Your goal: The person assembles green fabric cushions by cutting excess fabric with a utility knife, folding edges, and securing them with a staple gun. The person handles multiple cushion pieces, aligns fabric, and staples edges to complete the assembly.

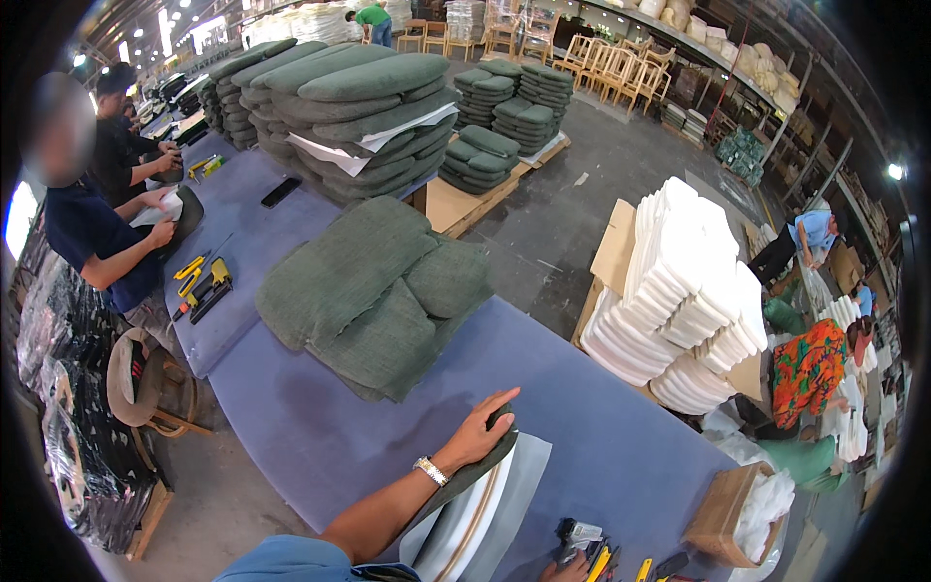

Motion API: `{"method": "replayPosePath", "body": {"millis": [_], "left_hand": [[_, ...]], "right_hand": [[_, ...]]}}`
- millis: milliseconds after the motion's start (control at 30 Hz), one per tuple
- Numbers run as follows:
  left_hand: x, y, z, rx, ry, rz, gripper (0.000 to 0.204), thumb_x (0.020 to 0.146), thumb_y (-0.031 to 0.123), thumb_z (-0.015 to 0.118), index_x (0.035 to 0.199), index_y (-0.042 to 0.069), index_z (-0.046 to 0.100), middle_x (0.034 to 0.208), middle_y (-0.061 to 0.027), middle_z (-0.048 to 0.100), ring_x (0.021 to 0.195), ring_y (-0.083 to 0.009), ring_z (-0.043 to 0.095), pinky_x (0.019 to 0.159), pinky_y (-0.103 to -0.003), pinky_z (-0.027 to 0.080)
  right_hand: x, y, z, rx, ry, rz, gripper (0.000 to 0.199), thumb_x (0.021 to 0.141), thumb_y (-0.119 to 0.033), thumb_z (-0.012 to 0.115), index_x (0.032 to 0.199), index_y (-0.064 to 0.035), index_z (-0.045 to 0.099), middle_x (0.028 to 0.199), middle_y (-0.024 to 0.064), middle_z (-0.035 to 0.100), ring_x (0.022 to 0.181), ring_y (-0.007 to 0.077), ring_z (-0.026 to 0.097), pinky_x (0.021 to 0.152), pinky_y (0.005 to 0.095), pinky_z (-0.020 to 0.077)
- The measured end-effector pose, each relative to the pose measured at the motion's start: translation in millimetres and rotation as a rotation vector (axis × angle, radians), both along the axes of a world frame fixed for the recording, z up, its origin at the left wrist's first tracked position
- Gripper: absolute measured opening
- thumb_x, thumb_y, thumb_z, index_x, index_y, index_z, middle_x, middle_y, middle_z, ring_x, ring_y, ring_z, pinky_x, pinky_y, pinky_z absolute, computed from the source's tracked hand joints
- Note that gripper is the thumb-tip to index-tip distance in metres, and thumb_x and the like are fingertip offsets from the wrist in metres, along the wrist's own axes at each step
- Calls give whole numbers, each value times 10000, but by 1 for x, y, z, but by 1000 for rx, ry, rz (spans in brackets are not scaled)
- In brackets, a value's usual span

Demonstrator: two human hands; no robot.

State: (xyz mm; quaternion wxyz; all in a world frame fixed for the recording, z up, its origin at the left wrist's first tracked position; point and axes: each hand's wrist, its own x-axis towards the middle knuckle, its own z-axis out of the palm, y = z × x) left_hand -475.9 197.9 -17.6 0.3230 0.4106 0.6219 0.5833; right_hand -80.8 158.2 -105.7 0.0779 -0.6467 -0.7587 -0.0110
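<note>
The left hand (482, 432) lies palm-down on the top end of a cushion (465, 514), its forefinger stretched forward and the other fingers curled over the cushion's dark green edge; it presses and clasps that edge rather than lifting it. A watch (431, 471) sits on the wrist, and the forearm comes in from the lower edge out of a blue sleeve (291, 561). The cushion lies on the near part of the table (601, 436), half covered: green fabric along its left side, white foam with a tan seam showing beside it.

The right hand (561, 570) barely shows at the bottom edge, touching a grey tool (578, 534); whether its grip is clenched or loose I cannot tell. Just right of it lie yellow-handled tools (621, 565), and further right a cardboard box (722, 514) holds white stuffing.

Farther up the blue table, well apart from the hands, lies a heap of green covers (373, 291). Beyond it stand tall stacks of finished green cushions (359, 107), with more on a pallet (504, 116). On the table's left side lie yellow tools (204, 281) and a black phone (281, 191).

Two people (97, 233) work at the far left of the table. On the floor to the right stands a stack of white foam pads (679, 291), with other people (810, 369) beside it. Wooden chairs (621, 73) line the far wall.
</note>
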Motion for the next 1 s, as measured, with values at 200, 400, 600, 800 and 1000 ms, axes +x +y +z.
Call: {"method": "replayPosePath", "body": {"millis": [200,400,600,800,1000], "left_hand": [[-3,-7,5,-22,-13,41,535,1015,224,562,1532,143,450,1556,-180,445,1472,-330,374,1210,-415,289],[5,-5,2,-29,16,-4,557,1017,210,555,1551,131,418,1608,-160,387,1515,-321,316,1236,-414,247],[2,-22,8,-12,-49,58,597,977,148,571,1543,59,404,1615,-150,380,1532,-311,282,1249,-412,218],[-6,-17,1,-10,-80,-11,694,916,99,600,1571,124,371,1638,-130,333,1553,-353,211,1262,-501,148],[-8,-19,2,-14,-72,-33,745,884,62,571,1588,135,340,1659,-126,288,1563,-363,170,1252,-553,116]], "right_hand": [[-3,23,12,-12,13,-28,519,842,-261,717,1292,-20,625,1091,269,681,1041,435,623,965,544,467],[-9,63,105,-455,920,-295,401,854,-170,734,1210,-14,637,994,171,682,859,297,657,786,425,527],[-125,122,202,-573,688,427,354,838,-95,826,1145,16,690,1020,67,694,913,183,660,808,333,547],[-221,154,209,-682,566,862,594,760,-189,769,1317,-33,637,1075,115,691,919,239,673,840,314,518],[-241,172,209,-758,438,1025,754,675,-245,775,1378,-37,593,1146,153,695,965,343,679,861,376,542]]}}
